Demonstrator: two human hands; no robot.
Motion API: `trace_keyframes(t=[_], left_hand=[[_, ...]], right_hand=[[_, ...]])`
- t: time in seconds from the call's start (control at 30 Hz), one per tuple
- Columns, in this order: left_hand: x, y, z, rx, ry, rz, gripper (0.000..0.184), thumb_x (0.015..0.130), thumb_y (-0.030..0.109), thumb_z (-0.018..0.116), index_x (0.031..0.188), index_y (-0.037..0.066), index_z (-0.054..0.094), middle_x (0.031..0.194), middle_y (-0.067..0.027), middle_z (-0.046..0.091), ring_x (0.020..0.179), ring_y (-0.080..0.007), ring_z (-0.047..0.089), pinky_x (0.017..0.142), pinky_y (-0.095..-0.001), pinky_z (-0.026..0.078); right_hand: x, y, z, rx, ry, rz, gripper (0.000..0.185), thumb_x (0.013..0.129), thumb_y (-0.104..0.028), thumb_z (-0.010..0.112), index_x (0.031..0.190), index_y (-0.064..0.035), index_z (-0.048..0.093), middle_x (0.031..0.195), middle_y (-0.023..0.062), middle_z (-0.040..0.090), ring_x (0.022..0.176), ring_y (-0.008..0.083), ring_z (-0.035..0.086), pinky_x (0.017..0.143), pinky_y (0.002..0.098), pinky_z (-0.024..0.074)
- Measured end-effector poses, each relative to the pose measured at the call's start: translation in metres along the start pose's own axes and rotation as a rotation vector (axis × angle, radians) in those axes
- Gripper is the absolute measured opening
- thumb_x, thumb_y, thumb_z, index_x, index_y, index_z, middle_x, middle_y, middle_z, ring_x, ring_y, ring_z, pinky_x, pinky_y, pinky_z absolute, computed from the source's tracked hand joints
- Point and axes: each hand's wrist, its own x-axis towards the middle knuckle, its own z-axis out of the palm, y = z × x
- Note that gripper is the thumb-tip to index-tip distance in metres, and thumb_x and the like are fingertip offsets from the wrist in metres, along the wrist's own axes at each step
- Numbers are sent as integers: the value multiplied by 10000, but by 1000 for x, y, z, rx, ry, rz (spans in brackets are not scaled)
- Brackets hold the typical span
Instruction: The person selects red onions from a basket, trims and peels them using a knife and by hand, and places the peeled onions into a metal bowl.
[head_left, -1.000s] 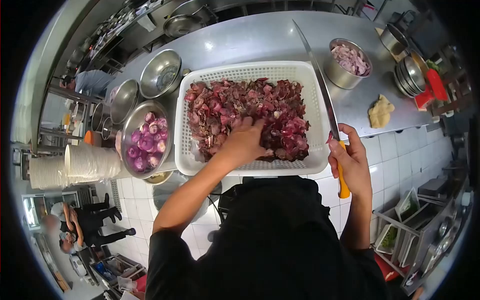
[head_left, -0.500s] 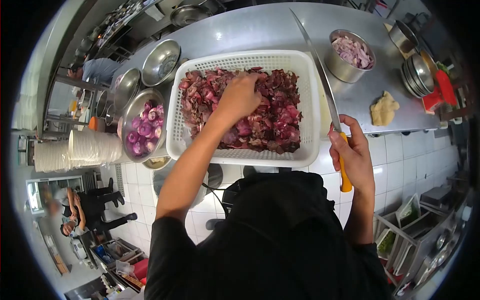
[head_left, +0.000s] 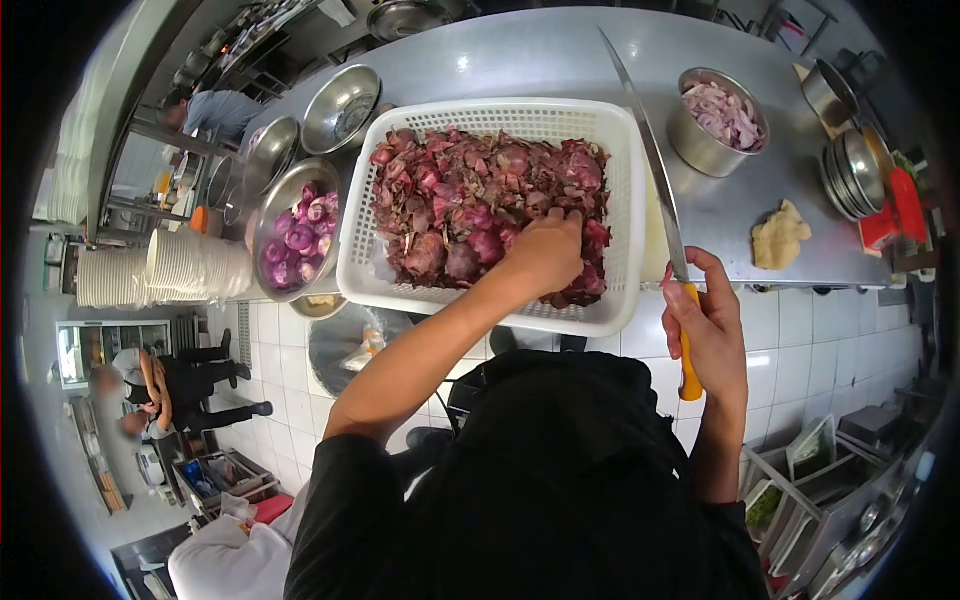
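Note:
A white perforated basket [head_left: 495,112] holds red onions and loose skins [head_left: 450,200]. My left hand [head_left: 548,256] reaches into its right part, fingers curled down among the skins; what they hold, if anything, is hidden. To the right of the basket, my right hand [head_left: 708,330] is closed around the yellow handle of a long knife [head_left: 655,165], blade pointing away from me. Under the blade, a pale board [head_left: 655,235] shows beside the basket. A steel bowl of peeled purple onions [head_left: 300,240] stands left of the basket. Sliced onion [head_left: 722,115] fills a steel pot [head_left: 700,150] at the right.
A beige cloth [head_left: 780,238] lies on the steel table [head_left: 520,50]. Empty steel bowls [head_left: 342,108] stand at the back left, stacked bowls [head_left: 850,175] at the right. White container stacks [head_left: 200,265] are at the left. Other people [head_left: 180,380] stand beyond; white fabric [head_left: 235,560] shows at lower left.
My left hand has moved from the upper middle of the basket to its lower right, stirring the skins' arrangement. The knife stays in my right hand. White fabric has appeared at lower left.

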Motion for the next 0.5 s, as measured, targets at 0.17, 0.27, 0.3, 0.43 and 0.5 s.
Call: trace_keyframes(t=[0.17, 0.27, 0.3, 0.43, 0.5], left_hand=[[-20, 1, -18, -78, -2, 63, 323, 822, 88, 580, 1117, -30, 636, 1187, -275, 599, 1151, -433, 585, 997, -479, 471], [-27, -2, -52, 3, 57, 157, 439, 794, 11, 533, 1214, 28, 660, 1260, -195, 612, 1177, -413, 576, 1038, -472, 442], [-21, -9, -60, 18, 149, 143, 374, 767, -21, 550, 1103, 19, 707, 1213, -221, 626, 1137, -410, 596, 1015, -468, 461], [26, -35, -90, 121, 340, 40, 257, 764, -7, 627, 1001, 12, 725, 1047, -259, 674, 1037, -426, 637, 933, -478, 507], [50, -53, -90, 177, 286, 29, 281, 742, 16, 681, 1020, 16, 724, 1058, -248, 666, 1044, -412, 634, 937, -466, 510]], right_hand=[[2, 0, 1, -4, -39, -6, 382, 977, -165, 629, 1293, -18, 472, 591, -11, 488, 471, 59, 425, 459, 220, 343], [1, 0, -1, -1, -43, -5, 388, 974, -172, 634, 1293, -21, 472, 595, -12, 491, 475, 60, 428, 462, 219, 342], [1, -1, -1, -1, -44, -5, 391, 973, -176, 636, 1293, -23, 472, 596, -12, 492, 477, 60, 429, 463, 219, 342], [0, -3, -1, 4, -62, 21, 402, 971, -195, 646, 1296, -32, 473, 603, -16, 495, 485, 59, 434, 468, 216, 344], [-1, -4, 0, -8, -59, 27, 409, 971, -203, 650, 1299, -35, 471, 605, -19, 495, 489, 58, 437, 470, 215, 347]])
